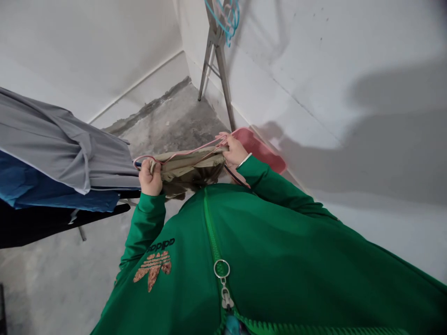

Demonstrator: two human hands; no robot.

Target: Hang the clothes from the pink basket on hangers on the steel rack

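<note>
My left hand [151, 178] is closed on one end of a khaki garment [193, 163], its fingers bunched in the fabric. At the other end, my right hand [235, 150] pinches the garment's edge. The cloth stretches between both hands in front of my body; its lower part is brown and in shadow, and I cannot tell what kind of garment it is. A thin pink clothes hanger [186, 152] runs along the top edge of the cloth from hand to hand. Its hook end is hard to make out near my right hand.
Grey [52, 135], blue [52, 186] and black [52, 223] cloths hang close on the left. A pink basin [260, 151] sits on the floor by the right wall. Beyond it stands a metal rack leg [223, 79], with blue hangers [228, 23] above.
</note>
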